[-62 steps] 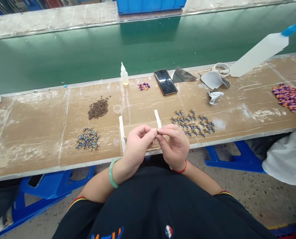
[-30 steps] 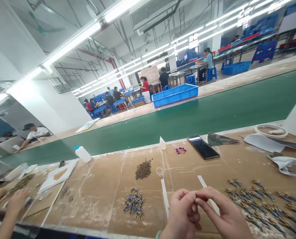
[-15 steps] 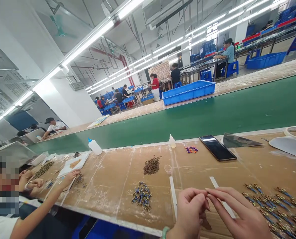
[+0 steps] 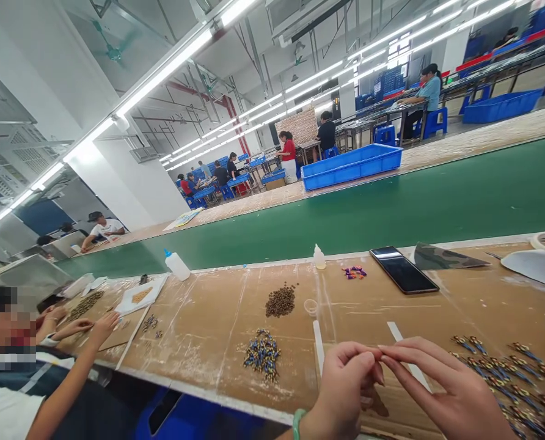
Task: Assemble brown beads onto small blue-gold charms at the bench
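Note:
My left hand (image 4: 348, 385), with a pale green bangle (image 4: 299, 421) at its wrist, is closed in a pinch above the brown tabletop. Its fingertips meet those of my right hand (image 4: 442, 382), also pinched; whatever lies between them is too small or hidden to make out. Left of my hands is a heap of small blue, black and gold pieces (image 4: 262, 355). Beyond it sits a pile of little brown beads (image 4: 280, 300). More blue and gold pieces (image 4: 506, 373) lie spread to the right of my right hand. Two white strips, the left strip (image 4: 319, 347) and right strip (image 4: 395, 332), lie near my hands.
A small dropper bottle (image 4: 319, 258), purple-orange pieces (image 4: 354, 272), a clear ring (image 4: 310, 307) and a phone (image 4: 404, 269) lie further back. A blue-capped bottle (image 4: 177, 265) stands left. Behind runs a green belt (image 4: 254, 229) with a blue crate (image 4: 352, 167) beyond. A co-worker's arm (image 4: 73, 385) reaches in at left.
My hands stay pinched together in nearly the same place. The co-worker's hand at left has moved back from the white sheet, toward their other hand. The view has shifted slightly.

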